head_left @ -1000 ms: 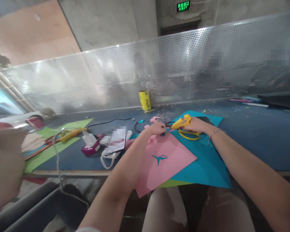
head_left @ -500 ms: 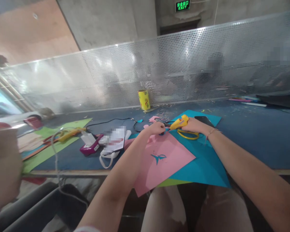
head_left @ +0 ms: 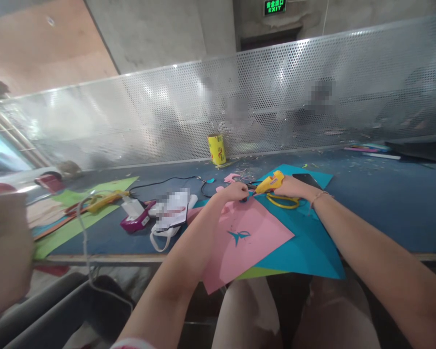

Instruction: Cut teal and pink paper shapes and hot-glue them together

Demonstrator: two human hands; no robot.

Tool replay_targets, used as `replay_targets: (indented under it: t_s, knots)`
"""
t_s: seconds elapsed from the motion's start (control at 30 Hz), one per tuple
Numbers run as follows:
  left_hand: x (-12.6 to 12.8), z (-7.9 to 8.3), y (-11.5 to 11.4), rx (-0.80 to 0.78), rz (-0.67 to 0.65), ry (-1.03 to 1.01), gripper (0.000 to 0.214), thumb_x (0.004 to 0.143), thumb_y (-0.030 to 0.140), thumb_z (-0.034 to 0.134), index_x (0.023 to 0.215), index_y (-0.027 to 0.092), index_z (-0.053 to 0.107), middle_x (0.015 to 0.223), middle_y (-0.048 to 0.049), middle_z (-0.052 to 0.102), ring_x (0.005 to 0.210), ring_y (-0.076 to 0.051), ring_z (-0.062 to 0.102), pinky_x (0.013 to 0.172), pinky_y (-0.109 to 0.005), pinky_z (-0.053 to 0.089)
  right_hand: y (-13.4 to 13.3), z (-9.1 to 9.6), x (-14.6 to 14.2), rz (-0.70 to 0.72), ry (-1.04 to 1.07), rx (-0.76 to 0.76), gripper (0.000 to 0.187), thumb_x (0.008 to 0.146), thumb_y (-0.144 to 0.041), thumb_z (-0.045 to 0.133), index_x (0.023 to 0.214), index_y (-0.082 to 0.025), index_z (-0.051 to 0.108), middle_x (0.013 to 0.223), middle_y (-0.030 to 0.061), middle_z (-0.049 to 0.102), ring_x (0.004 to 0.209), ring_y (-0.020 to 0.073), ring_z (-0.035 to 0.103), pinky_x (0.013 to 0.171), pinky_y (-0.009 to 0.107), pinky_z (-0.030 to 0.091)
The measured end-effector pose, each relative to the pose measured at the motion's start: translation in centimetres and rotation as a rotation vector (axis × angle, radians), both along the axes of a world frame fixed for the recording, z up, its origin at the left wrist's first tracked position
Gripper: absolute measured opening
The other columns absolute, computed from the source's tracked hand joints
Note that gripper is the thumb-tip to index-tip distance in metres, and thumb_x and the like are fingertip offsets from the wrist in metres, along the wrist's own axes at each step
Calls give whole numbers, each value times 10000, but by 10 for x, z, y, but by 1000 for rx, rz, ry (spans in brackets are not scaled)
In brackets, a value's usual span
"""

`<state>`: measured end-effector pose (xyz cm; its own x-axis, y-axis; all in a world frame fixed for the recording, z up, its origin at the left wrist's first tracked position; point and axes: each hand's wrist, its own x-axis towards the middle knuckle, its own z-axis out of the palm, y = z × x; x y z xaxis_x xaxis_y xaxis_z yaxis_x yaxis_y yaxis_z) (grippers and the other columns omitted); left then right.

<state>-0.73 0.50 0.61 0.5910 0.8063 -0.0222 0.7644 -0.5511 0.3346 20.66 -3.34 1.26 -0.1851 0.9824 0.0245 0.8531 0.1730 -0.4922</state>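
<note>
My right hand (head_left: 288,186) is wrapped round a yellow hot glue gun (head_left: 271,182), whose nozzle points left at my other hand. My left hand (head_left: 236,192) is closed in a pinch near that nozzle. What sits in its fingers is too small to make out, though a bit of blue shows beside the fingertips. Below the hands lies a pink paper sheet (head_left: 261,232) with a small cut blue shape (head_left: 237,237) on it. Under the pink sheet spreads a larger blue sheet (head_left: 308,247). A yellow loop (head_left: 283,201) rests beneath my right hand.
A dark phone (head_left: 307,180) lies behind my right wrist. Paper scraps (head_left: 232,178) and a yellow can-shaped roll (head_left: 217,149) stand further back. At left are a purple device (head_left: 136,222), a white strap (head_left: 160,242) and green paper (head_left: 72,232). A perforated metal panel (head_left: 189,116) borders the table.
Almost nothing differs. The glue gun has tipped very slightly, and both hands keep their places.
</note>
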Motion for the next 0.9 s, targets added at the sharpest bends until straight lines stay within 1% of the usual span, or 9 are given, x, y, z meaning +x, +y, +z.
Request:
replay_targets:
  t_s: [0.1,0.17,0.37,0.53,0.67,0.77,0.9]
  knots:
    - [0,0,0,0,2,-1,140,705,178,477,667,154,610,667,-12,638,677,-124,572,640,-190,414,-5,5,-3,-68,-53,-9,90,598,-146,576,679,-182,591,665,68,617,646,191,560,499,244,358]
    - [0,0,0,5,-3,-1,143,705,179,475,669,153,611,667,-13,635,679,-126,570,646,-193,412,-7,7,-4,-74,-62,-21,75,600,-141,572,662,-180,588,631,66,602,633,193,557,497,249,356]
    - [-1,0,0,4,-7,-4,149,692,181,461,662,152,605,663,-11,623,670,-130,560,627,-202,408,-9,8,-4,-73,-68,-31,51,610,-157,577,655,-176,592,572,51,580,603,185,552,482,242,352]
    - [-1,-1,1,-19,-4,-5,138,684,167,461,667,149,597,664,-10,624,670,-125,563,618,-195,409,-9,8,-5,-45,-93,7,49,615,-174,575,659,-178,595,639,41,610,608,161,548,477,222,343]
    - [-1,0,1,-27,8,-3,141,681,151,456,667,149,596,684,-12,635,668,-121,564,606,-190,404,-10,8,-7,-54,-90,-36,12,617,-167,573,625,-175,570,603,32,593,530,136,509,440,225,310]
    - [0,0,0,-30,8,1,147,685,147,451,664,149,596,683,-15,636,659,-120,562,600,-191,403,-10,8,-8,-58,-84,-57,31,620,-154,571,605,-176,553,566,22,567,496,124,481,428,228,292]
    - [0,1,0,-21,1,6,144,691,157,459,670,146,602,666,-15,625,656,-122,562,605,-195,404,-9,5,-8,-29,-70,-30,50,616,-135,569,592,-174,549,568,22,564,507,122,480,438,230,292]
